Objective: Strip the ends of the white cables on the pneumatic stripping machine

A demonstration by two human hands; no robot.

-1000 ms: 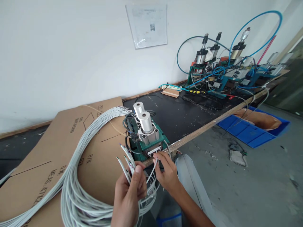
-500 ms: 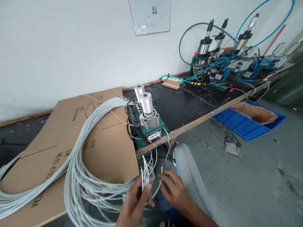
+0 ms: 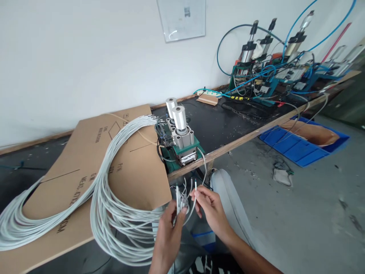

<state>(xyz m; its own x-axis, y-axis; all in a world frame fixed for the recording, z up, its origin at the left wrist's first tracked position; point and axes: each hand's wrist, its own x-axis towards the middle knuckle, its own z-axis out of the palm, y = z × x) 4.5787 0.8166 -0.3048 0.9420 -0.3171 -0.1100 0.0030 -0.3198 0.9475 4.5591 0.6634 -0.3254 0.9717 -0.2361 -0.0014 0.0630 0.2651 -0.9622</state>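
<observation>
My left hand (image 3: 171,228) is closed around a bunch of white cable ends (image 3: 179,199), whose tips point up. Beside it, my right hand (image 3: 209,205) pinches a single white cable (image 3: 195,186) near its end; a dark blue-green tip shows above the fingers. A large coil of white cables (image 3: 125,220) lies over the cardboard and hangs past its edge toward my left hand. Just beyond my hands, at the table edge, stands a green machine with silver cylinders (image 3: 182,137).
Flattened cardboard (image 3: 139,163) covers the left part of the black table (image 3: 211,129). More pneumatic machines (image 3: 248,57) with blue hoses stand at the back right. A blue bin (image 3: 302,152) lined with brown material sits on the floor, near a pale cloth-like item (image 3: 282,177).
My right hand has risen slightly and now pinches the single cable upright near its tip. My left hand has shifted a little right with its bunch. The camera view has shifted slightly.
</observation>
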